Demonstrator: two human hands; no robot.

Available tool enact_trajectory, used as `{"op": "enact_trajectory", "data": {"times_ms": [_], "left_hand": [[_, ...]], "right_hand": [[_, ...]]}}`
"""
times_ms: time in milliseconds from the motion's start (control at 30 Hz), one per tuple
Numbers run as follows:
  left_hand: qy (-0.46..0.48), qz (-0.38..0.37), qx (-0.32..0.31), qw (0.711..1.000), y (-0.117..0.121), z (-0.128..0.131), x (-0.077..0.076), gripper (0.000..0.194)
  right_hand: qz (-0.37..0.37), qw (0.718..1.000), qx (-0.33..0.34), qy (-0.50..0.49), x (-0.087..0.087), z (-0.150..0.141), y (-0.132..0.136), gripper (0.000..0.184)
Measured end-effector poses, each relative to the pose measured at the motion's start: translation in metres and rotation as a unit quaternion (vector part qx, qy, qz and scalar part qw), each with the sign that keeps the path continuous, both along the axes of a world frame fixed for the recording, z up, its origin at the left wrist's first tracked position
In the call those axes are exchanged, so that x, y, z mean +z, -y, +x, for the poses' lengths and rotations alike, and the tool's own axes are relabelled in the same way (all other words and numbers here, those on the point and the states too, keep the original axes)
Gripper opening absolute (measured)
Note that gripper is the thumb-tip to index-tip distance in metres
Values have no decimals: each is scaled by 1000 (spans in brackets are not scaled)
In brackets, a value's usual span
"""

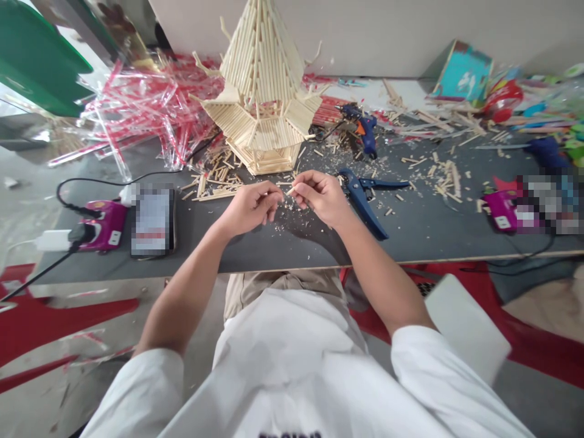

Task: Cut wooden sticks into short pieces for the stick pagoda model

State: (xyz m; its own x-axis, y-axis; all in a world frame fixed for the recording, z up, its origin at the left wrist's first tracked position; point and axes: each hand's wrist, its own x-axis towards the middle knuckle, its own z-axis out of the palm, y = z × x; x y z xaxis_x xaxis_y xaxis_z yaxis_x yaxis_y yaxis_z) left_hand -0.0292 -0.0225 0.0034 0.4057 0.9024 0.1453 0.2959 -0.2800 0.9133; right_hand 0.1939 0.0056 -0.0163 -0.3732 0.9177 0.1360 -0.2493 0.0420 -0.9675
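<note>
My right hand [320, 198] pinches a short piece of wooden stick [291, 191] between thumb and fingertips, above the grey table. Close beside it, my left hand [256, 207] has its fingers curled in together; whatever may be in them is hidden. Just behind both hands stands a model pavilion [262, 61] built of pale wooden sticks, with a tall pointed roof and flared lower eaves. Cut stick pieces [214, 185] lie to the left of its base. A blue ratchet-style cutter [365, 204] rests to the right of my right hand.
Red-and-clear plastic wrappers [150, 109] heap up at the back left. A blue glue gun [366, 131] lies behind the cutter. A phone [152, 220] and a purple power strip [104, 225] with cables sit at left. Another purple power strip [504, 210] is at right.
</note>
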Motion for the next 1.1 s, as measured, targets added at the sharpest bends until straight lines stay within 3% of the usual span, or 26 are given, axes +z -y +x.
{"op": "enact_trajectory", "data": {"times_ms": [100, 167, 300, 533, 733, 833, 933, 1000, 1100], "left_hand": [[-89, 92, 96, 987, -5, -13, 4, 22], [-178, 161, 158, 958, -8, -23, 7, 22], [-312, 175, 116, 927, -11, -39, 9, 27], [-343, 169, 6, 924, -6, -31, 3, 23], [-393, 193, 24, 899, 1, -14, -2, 25], [-305, 150, 37, 940, 1, -7, -3, 19], [-85, 2, 61, 994, -1, 3, -8, 10], [55, -103, 84, 990, -2, 11, -13, 7], [139, -144, 104, 974, -2, 21, -19, 12]], "right_hand": [[36, 999, -33, 20, -3, 4, -4, 33], [57, 996, -41, 46, -4, 5, -6, 34], [75, 993, -33, 85, -6, 3, -4, 35], [71, 991, -39, 109, -9, 0, -2, 33], [63, 989, -50, 124, -9, -1, 0, 40], [66, 988, -63, 126, -4, -2, 2, 41], [63, 987, -79, 128, 1, -3, 3, 42], [62, 986, -80, 129, 2, -4, 3, 43], [67, 985, -84, 133, 2, -5, 2, 41]]}}
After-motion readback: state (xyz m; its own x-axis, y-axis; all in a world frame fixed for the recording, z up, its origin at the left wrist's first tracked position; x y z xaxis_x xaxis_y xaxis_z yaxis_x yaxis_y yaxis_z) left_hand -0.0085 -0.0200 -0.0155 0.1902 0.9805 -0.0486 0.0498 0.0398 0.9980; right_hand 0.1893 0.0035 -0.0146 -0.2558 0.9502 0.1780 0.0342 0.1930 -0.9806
